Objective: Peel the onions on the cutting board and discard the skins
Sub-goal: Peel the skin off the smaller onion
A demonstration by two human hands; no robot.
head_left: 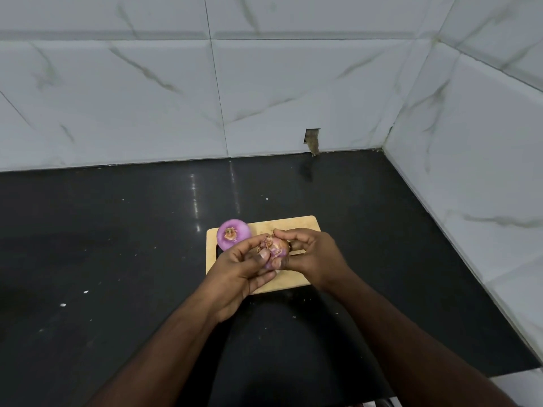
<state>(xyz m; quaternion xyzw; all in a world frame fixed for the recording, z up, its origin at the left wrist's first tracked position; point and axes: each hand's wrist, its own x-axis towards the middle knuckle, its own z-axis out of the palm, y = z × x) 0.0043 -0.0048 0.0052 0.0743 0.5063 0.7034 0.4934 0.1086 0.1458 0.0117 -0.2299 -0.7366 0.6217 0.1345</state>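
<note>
Peeling is mid-way here: both hands are up over the cutting board (296, 224), working on one onion (275, 247) that's held just above the board's middle. The left hand (235, 271) has its fingers curled round the near-left side of that onion, thumb pressed on top. The right hand (314, 257) is curled too, fingertips pinching at the papery brown skin on the onion's far-right side. So both hands are closed on the same onion, neither one free.

The other onion (233, 238) looks already peeled, all smooth purple, sitting on the far-left corner of the board with its root end facing up.

My take on doing this bit well: keep the left hand as the steady anchor and let the right do the pulling. Grab the dry skin close to the root or tip where it's loosest and peel down along the curve, not straight out, so it comes off in big sheets. Turn the onion a little after each strip.

I can't see any bin or loose skins on the black counter (117, 259), so where the scraps go is unclear.
</note>
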